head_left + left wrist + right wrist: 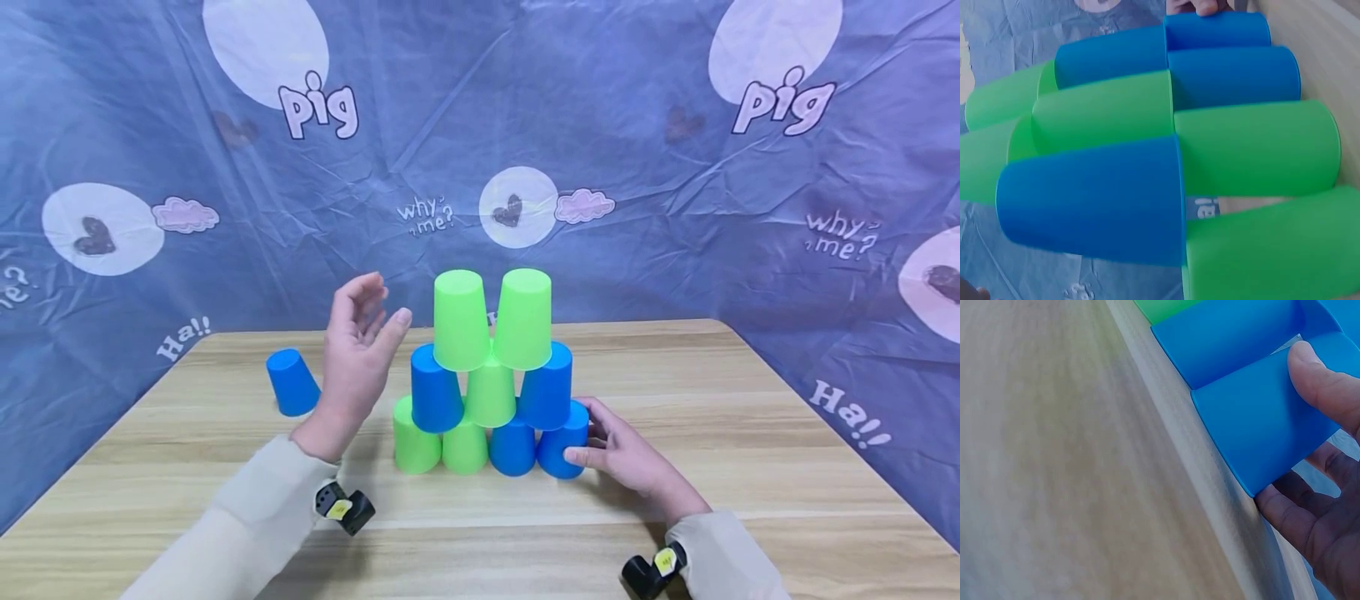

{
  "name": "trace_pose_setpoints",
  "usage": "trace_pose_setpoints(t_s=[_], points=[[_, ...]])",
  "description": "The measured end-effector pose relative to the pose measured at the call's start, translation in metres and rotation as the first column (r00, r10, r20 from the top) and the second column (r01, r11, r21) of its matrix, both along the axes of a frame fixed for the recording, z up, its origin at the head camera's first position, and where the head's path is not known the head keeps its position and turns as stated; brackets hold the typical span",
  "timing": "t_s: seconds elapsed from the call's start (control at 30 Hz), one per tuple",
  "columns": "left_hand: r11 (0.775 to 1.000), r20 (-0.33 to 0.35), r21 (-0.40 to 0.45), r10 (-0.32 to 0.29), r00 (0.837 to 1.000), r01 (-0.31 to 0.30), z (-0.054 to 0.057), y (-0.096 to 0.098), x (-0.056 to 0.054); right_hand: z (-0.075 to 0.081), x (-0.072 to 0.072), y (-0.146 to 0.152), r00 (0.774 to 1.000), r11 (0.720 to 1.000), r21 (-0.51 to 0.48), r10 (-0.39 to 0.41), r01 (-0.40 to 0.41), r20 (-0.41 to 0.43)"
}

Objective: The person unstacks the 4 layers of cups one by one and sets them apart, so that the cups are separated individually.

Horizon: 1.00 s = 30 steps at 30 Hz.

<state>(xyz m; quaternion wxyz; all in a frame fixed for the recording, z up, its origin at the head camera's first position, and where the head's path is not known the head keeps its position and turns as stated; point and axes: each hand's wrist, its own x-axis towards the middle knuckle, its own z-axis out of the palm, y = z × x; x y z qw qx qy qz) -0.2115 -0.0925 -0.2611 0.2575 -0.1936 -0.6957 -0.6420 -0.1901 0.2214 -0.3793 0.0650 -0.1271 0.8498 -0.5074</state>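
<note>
Blue printed cloth behind wooden table. Cup stack mid-table; right hand grips its bottom-right blue cup. Left hand empty, fingers loosely bent, left of stack. Lone blue cup farther left. Judged light, stiffish, slippery; best held gently round the sides.

Wood-grain desk bearing a row of two green cups and two blue cups; leftward, a lone blue cup.

A blue cup spans the lower middle, its rim against green cups at right. Fingers touch another blue cup at the top; counter shows upper right.
</note>
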Motion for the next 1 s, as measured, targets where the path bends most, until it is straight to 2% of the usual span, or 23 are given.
trace_pose_setpoints(t_s=[0.23,0.57,0.87,1.0], points=[[0.998,0.038,0.027,-0.063,0.997,0.062,-0.001,0.014,0.002,-0.001,0.000,0.000,1.000,1.000,0.002,-0.003,0.003,0.001],[0.996,0.156,-0.051,-0.061,0.986,0.069,0.002,0.029,0.005,0.000,0.001,0.001,1.000,1.000,0.002,-0.016,0.016,0.016],[0.992,0.095,-0.081,-0.093,0.991,0.101,-0.003,0.037,0.005,0.000,0.002,0.001,1.000,1.000,-0.002,-0.013,0.013,0.012],[0.990,0.077,-0.110,-0.079,0.994,0.088,-0.004,0.038,0.006,-0.001,0.001,0.001,1.000,1.000,-0.006,-0.009,0.009,0.010]])
